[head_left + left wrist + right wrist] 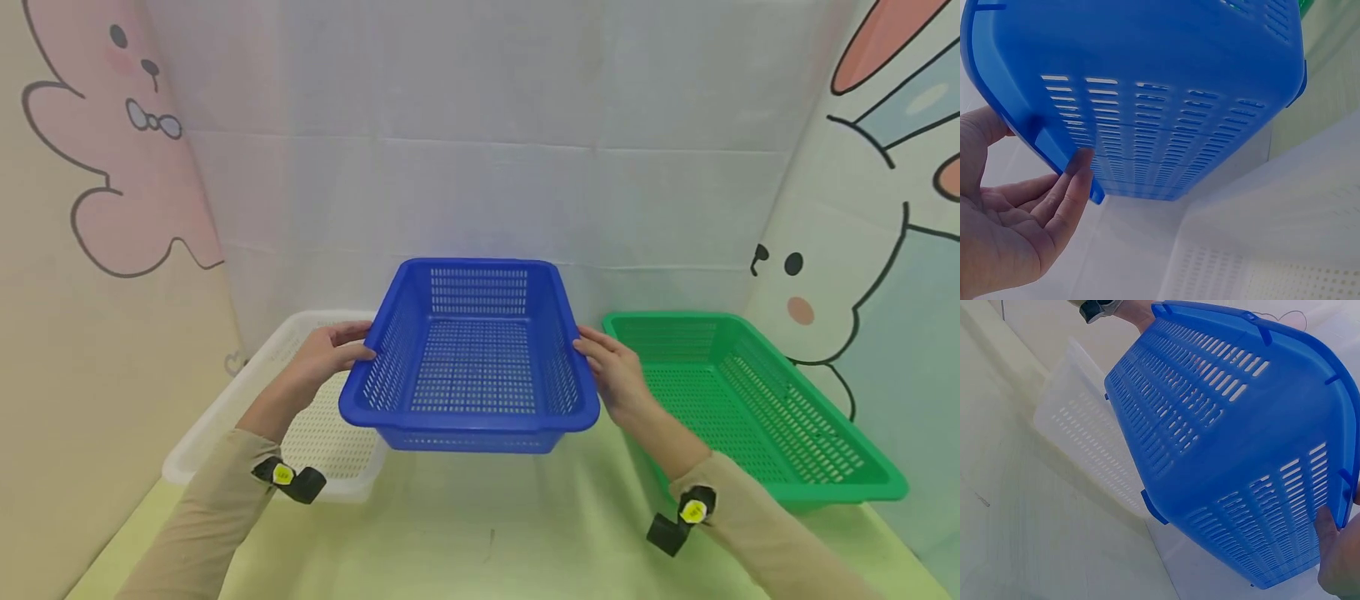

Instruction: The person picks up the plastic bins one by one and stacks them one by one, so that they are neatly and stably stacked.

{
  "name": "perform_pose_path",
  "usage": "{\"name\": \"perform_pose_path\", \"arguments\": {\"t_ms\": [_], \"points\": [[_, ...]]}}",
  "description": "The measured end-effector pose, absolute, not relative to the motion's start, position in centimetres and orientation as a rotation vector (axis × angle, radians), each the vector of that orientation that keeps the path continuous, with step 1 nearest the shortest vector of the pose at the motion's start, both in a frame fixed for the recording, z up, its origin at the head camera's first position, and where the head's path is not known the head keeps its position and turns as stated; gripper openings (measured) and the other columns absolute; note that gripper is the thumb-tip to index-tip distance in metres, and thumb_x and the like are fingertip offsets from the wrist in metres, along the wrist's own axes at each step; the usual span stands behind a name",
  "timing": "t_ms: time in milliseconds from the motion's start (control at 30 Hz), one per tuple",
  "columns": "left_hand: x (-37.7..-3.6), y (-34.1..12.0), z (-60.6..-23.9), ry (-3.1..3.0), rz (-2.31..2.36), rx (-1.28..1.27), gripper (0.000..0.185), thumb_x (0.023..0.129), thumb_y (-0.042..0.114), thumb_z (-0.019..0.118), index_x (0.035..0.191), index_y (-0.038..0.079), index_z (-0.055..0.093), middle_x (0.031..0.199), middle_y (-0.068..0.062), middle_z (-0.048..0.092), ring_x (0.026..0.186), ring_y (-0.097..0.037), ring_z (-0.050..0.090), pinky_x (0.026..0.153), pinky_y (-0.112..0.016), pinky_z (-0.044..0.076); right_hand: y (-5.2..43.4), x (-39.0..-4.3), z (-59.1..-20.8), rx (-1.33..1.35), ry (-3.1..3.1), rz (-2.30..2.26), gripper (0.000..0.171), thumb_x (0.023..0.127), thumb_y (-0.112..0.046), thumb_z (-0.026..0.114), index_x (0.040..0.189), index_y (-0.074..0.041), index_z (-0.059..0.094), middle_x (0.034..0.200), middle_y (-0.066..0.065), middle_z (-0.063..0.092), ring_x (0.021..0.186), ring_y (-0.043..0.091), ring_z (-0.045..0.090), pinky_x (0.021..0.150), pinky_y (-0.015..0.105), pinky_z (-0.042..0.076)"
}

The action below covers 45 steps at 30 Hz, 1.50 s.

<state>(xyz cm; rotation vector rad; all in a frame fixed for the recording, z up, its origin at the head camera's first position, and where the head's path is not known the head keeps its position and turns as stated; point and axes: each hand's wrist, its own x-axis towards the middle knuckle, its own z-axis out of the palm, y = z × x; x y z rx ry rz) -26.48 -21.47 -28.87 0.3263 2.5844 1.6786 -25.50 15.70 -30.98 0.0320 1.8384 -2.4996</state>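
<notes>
Blue basket (471,367), tilted and held above the table (465,533) between both hands: left hand (324,354) and right hand (613,372) each grip a side rim. White basket (225,417) lies left, green basket (757,400) right; backdrop (480,125) behind.

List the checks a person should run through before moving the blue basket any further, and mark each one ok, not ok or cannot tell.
1. Left hand on the blue basket rim: ok.
2. Right hand on the opposite rim: ok.
3. Basket lifted off the table: ok.
4. Basket empty: ok.
5. Green basket empty: ok.
6. White basket empty: cannot tell, partly hidden.
</notes>
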Motion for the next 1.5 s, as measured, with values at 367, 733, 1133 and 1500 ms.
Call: {"name": "perform_pose_path", "arguments": {"t_ms": [367,733,1133,1500], "points": [[-26.6,-24.2,-28.0,2.648,1.651,0.289,0.055,0.085,0.011,0.052,0.134,-0.008,0.036,0.130,-0.027,0.044,0.103,-0.018,0.055,0.099,-0.049,0.035,12.8,-26.1,-29.9,-0.042,1.899,-2.521,0.046,0.088,-0.009,0.057,0.131,0.002,0.045,0.090,-0.005,0.064,0.082,0.009,0.062,0.074,0.020,0.051],[-26.6,-26.8,-27.5,2.707,1.599,0.251,0.055,0.089,0.017,0.050,0.137,-0.004,0.033,0.133,-0.028,0.040,0.109,-0.023,0.049,0.100,-0.054,0.032,10.1,-26.7,-29.7,-0.077,2.014,-2.491,0.041,0.087,-0.011,0.060,0.126,0.000,0.051,0.120,0.018,0.057,0.087,0.013,0.062,0.081,0.026,0.051],[-25.7,-31.4,-26.6,2.842,1.373,0.291,0.054,0.091,0.021,0.050,0.134,-0.007,0.036,0.124,-0.020,0.049,0.085,0.011,0.051,0.095,-0.050,0.039,6.5,-27.1,-30.1,-0.259,1.925,-2.488,0.043,0.086,-0.007,0.060,0.127,0.002,0.049,0.124,0.017,0.054,0.105,0.022,0.059,0.086,0.031,0.049],[-25.0,-34.0,-26.5,2.910,1.165,0.275,0.056,0.092,0.022,0.051,0.132,-0.012,0.034,0.125,-0.033,0.045,0.081,0.010,0.051,0.089,-0.052,0.043,4.3,-26.1,-30.4,-0.529,1.784,-2.441,0.051,0.087,-0.001,0.056,0.135,0.003,0.038,0.136,0.017,0.043,0.120,0.031,0.045,0.091,0.032,0.044]]}}
